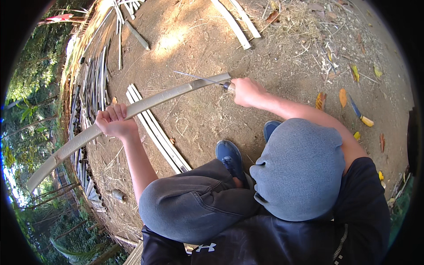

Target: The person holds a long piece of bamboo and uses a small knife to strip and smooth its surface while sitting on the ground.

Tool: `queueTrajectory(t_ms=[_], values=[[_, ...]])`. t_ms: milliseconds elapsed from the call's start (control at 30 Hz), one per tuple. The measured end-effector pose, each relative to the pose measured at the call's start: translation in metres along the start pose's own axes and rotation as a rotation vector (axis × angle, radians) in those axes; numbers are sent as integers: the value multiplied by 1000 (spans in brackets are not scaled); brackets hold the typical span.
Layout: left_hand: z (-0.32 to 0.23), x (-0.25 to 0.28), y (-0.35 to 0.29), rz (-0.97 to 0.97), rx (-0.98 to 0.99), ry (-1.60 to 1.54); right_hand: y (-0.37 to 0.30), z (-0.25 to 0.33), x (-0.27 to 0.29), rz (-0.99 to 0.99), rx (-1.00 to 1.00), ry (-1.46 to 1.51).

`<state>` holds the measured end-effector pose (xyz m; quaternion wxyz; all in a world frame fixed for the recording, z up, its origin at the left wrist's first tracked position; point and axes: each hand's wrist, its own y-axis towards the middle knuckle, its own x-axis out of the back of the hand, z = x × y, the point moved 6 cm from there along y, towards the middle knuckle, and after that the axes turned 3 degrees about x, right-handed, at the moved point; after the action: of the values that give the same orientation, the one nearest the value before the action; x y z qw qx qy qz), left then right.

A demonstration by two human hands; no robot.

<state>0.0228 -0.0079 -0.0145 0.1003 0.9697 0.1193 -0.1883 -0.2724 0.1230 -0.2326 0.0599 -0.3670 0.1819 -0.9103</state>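
Holds a long bamboo strip (pixel 163 96) aslant in front of the body, with its left end low toward the greenery (pixel 31 84) and its right end higher, over the bare soil (pixel 287 66). Clasps that strip left of its middle with the left grip (pixel 117 120), closed around it and curled over the upper edge. Closes the right grip (pixel 248 92) fully around the handle of a thin knife (pixel 227 86), just beside the strip's right end. Points the narrow blade leftward across the strip near that end, with the tip past the far edge; cannot tell cutting from mere resting. Sits with knees bent, in blue shoes (pixel 229 154) planted on the soil. Passes the strip, in this view, over the top of some pale slats (pixel 157 128) on the ground. Has more slats (pixel 232 24) lying farther ahead, a bundle of thin poles (pixel 95 75) off to the left, and a second knife (pixel 358 112) on the soil at right, near a few yellow leaves (pixel 342 98).
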Motion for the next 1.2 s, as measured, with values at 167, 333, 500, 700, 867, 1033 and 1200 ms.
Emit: queueTrajectory(t_ms=[167,333,500,700,867,1033,1200], values=[[2,-10,0,77,23,-33,18,-26,0,99,-172,6],[2,-12,1,159,12,-26,6,-27,-2,32,-136,161],[5,3,7,52,52,-62,13,-7,7,100,-123,9],[9,-4,6,74,43,-75,14,-31,6,-30,-124,-105],[5,9,10,89,45,-75,0,-2,8,39,-89,-59],[6,1,7,89,52,-77,11,-31,6,89,-209,-88],[4,-2,5,101,33,-45,5,-40,-1,17,-165,-39]])
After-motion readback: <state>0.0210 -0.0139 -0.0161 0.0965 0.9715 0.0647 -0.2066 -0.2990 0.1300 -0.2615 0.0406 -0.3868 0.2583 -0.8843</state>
